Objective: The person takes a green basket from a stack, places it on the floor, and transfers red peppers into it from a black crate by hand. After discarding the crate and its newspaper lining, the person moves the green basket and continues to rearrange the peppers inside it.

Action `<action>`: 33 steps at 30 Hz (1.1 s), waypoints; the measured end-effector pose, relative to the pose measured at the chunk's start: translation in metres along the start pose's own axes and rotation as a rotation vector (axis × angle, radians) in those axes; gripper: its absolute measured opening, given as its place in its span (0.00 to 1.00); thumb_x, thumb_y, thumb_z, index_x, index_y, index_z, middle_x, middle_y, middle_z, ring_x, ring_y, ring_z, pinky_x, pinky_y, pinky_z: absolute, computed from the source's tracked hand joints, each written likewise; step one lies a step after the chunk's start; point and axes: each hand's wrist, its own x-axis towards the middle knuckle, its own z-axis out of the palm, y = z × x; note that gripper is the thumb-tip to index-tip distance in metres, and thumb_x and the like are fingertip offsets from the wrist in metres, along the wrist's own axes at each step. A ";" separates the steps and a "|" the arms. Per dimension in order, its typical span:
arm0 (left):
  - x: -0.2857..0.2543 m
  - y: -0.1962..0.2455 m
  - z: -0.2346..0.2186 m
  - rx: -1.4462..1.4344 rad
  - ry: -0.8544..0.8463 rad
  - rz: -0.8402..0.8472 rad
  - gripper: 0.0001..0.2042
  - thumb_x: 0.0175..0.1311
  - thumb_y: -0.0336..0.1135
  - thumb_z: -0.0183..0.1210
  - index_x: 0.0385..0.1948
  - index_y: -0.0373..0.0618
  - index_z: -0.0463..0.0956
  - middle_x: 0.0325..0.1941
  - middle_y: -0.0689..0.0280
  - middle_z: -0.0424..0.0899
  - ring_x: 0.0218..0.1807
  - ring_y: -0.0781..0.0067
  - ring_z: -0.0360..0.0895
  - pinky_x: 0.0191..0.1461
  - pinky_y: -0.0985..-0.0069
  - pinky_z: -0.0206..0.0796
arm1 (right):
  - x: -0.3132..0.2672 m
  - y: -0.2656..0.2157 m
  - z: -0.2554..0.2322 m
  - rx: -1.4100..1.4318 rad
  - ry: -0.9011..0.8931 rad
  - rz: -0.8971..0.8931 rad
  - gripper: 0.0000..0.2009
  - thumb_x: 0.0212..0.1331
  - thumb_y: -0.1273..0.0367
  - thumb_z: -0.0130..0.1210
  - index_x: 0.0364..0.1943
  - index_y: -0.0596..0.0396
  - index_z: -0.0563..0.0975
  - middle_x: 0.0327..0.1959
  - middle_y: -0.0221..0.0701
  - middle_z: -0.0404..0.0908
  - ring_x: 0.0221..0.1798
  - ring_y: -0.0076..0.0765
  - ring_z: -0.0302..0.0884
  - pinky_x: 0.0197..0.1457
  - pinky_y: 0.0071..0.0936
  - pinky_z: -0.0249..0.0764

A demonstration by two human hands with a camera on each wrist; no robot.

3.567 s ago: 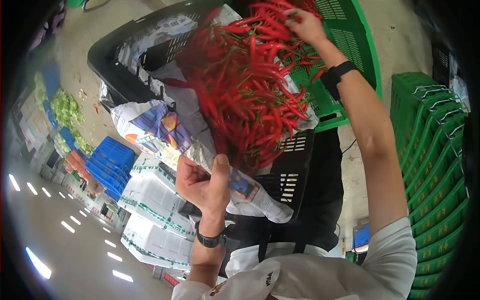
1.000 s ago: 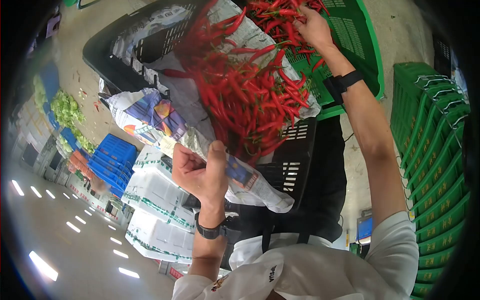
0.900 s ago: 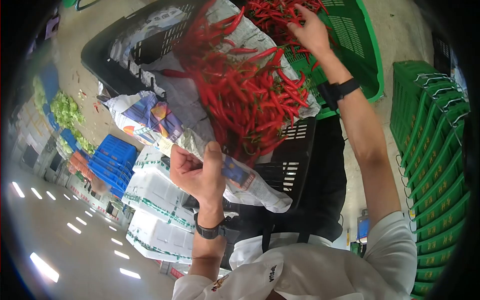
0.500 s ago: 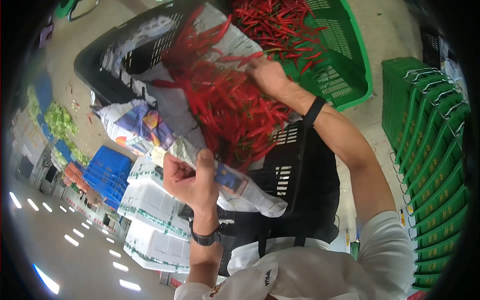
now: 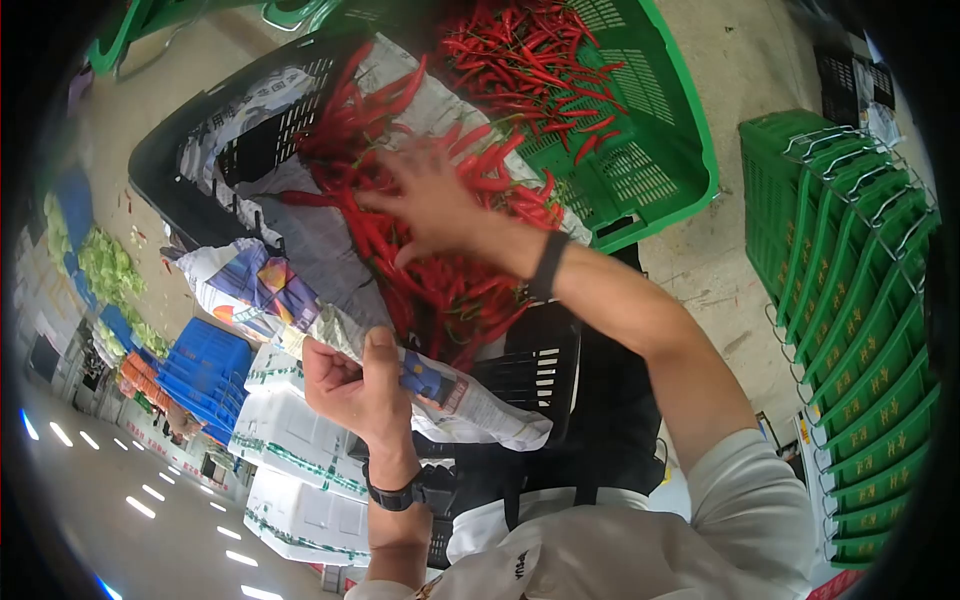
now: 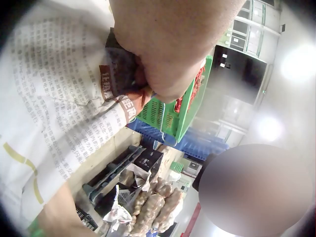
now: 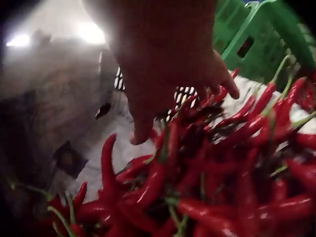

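Red chili peppers fill a black crate lined with newspaper. At the near side my left hand grips the newspaper's edge, thumb on top; the printed sheet also fills much of the left wrist view. My right hand, blurred, is spread over the heap with its fingers apart. In the right wrist view its fingertips are right at the chili peppers, and nothing is held in them. More chili peppers lie in a green crate beyond.
Nested green crates stand at the right. To the left are white foam boxes, blue crates and leafy greens farther back. Part of another green crate shows at the top left.
My right hand has come from the green crate to the black crate, first pinching chili peppers at its edge, now spread open over the heap. My left hand keeps its grip on the newspaper.
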 end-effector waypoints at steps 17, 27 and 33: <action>-0.002 0.005 0.008 0.000 -0.049 -0.007 0.13 0.55 0.32 0.66 0.31 0.40 0.69 0.25 0.69 0.77 0.23 0.88 0.68 0.29 0.89 0.59 | 0.012 -0.016 0.013 -0.268 -0.175 0.239 0.45 0.35 0.51 0.70 0.65 0.23 0.60 0.66 0.44 0.55 0.61 0.59 0.62 0.50 0.57 0.72; -0.001 -0.001 0.003 0.112 0.006 0.045 0.17 0.54 0.40 0.68 0.36 0.38 0.73 0.29 0.70 0.77 0.26 0.86 0.69 0.32 0.87 0.59 | 0.015 0.024 -0.004 0.091 -0.285 0.139 0.37 0.42 0.58 0.67 0.62 0.31 0.67 0.61 0.48 0.61 0.48 0.57 0.75 0.49 0.44 0.75; -0.011 -0.005 -0.021 0.278 0.161 -0.068 0.31 0.46 0.50 0.72 0.44 0.34 0.72 0.36 0.65 0.78 0.34 0.79 0.73 0.40 0.80 0.65 | 0.020 0.165 -0.050 0.288 0.457 0.156 0.13 0.51 0.63 0.60 0.41 0.47 0.82 0.37 0.30 0.83 0.37 0.39 0.82 0.42 0.33 0.77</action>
